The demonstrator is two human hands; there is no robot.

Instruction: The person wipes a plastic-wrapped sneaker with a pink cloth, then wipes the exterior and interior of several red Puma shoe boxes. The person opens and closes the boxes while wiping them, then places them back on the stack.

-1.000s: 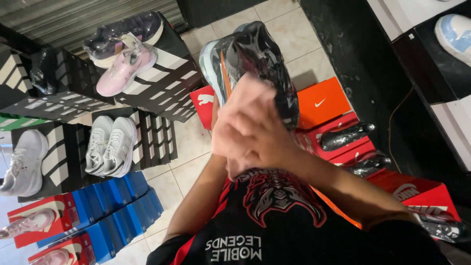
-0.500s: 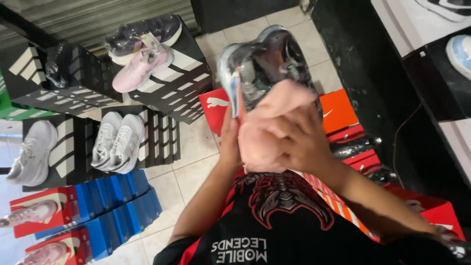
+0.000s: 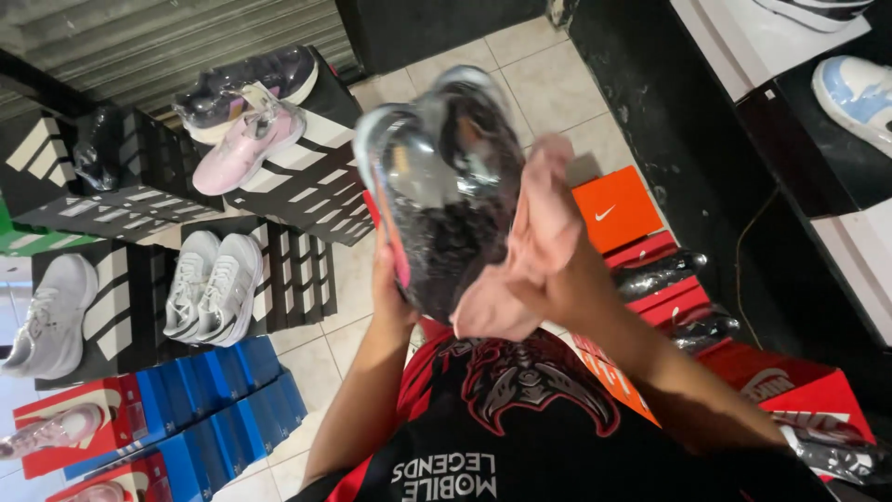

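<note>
- Since half a second back, the pink cloth (image 3: 534, 251) has swung off to the right side of the shoe, so way more of the wrapped upper shows now; before, it sat bunched right over the near end.
- Dark shoe (image 3: 446, 186) is wrapped in shiny clear plastic and held up in front of the chest, tilted, with its far end pointing up toward the top of the view. It's blurry, so I can't make out fine detail.
- Left hand (image 3: 388, 293) is closed around the lower left edge of the shoe, fingers mostly hidden behind it, only the thumb side shows.
- Right hand (image 3: 557, 288) is clenched tight on the cloth, pressing it against the shoe's right edge. A strip of cloth sticks up past the knuckles.
- Open room: bare tiled floor (image 3: 548, 74) shows past the top of the shoe, and a narrower strip runs down the left beside the forearm.
- Left side is crowded: black striped boxes (image 3: 139, 186) stacked up with a pink sneaker (image 3: 246, 149) on top, a white pair (image 3: 214, 284) lower down, and blue boxes (image 3: 223, 390) near the bottom corner.
- Right side is tight too: an orange box (image 3: 618, 209) sits just beside the right wrist, with red boxes (image 3: 790, 390) below it, up against a dark counter edge (image 3: 706, 139).
</note>
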